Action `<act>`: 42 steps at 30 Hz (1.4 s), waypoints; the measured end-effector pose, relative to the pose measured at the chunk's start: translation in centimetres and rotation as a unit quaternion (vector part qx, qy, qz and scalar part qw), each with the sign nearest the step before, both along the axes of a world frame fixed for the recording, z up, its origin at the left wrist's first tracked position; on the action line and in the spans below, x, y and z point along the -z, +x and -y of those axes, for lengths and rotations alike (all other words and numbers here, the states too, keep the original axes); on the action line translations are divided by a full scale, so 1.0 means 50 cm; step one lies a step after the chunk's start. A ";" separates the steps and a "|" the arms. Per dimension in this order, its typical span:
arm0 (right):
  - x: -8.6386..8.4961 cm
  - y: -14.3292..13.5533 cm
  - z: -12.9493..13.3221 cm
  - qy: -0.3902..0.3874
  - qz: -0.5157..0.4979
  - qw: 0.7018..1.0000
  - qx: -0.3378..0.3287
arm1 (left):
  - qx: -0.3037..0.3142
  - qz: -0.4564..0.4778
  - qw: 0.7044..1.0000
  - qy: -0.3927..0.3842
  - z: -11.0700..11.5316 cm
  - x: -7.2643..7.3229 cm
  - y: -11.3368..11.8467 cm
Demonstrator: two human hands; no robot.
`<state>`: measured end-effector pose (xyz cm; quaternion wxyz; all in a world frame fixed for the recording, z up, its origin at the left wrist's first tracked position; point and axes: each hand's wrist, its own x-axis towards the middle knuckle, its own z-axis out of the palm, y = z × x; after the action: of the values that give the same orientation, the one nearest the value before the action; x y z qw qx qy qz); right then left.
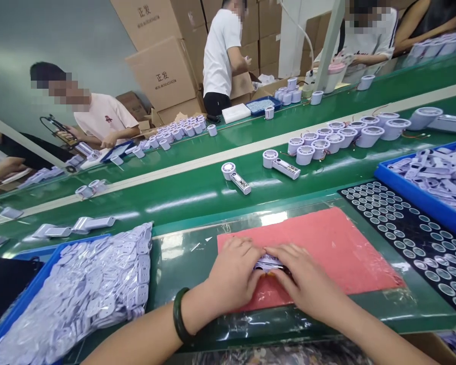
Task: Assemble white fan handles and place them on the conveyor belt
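Note:
My left hand (235, 274) and my right hand (302, 274) meet over a pink-red mat (334, 243). Between them, fingers and thumbs of both are closed round a pale lilac plastic fan part (268, 262). Most of that part is hidden by the fingers; a slotted surface and a dark, shiny edge show. Beyond the mat, a handheld fan (236, 178) with a round head and an uncovered handle lies on the green belt. A second fan (281, 164) like it lies to its right.
Left stands a blue tray (57, 258) with a clear bag of lilac parts (110, 274). To the right are a black sheet of round discs (410, 228) and a blue bin (421, 197) of parts. Fan heads (329, 137) stand on the belt. Several people work opposite, before stacked cartons (163, 76).

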<state>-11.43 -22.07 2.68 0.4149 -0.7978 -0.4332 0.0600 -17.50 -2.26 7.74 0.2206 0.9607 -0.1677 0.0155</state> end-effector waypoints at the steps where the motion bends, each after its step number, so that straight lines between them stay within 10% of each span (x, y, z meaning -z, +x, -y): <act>1: 0.002 -0.005 -0.003 -0.008 0.023 1.000 0.008 | -0.002 0.004 1.000 0.001 0.002 0.002 -0.001; 42: -0.011 -0.004 0.010 0.011 0.006 1.000 -0.027 | -0.001 0.034 0.999 -0.005 0.017 -0.003 -0.020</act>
<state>-11.63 -22.56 3.21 0.4195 -0.7814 -0.4578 0.0621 -18.50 -3.12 7.87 0.2198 0.9586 -0.1741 0.0487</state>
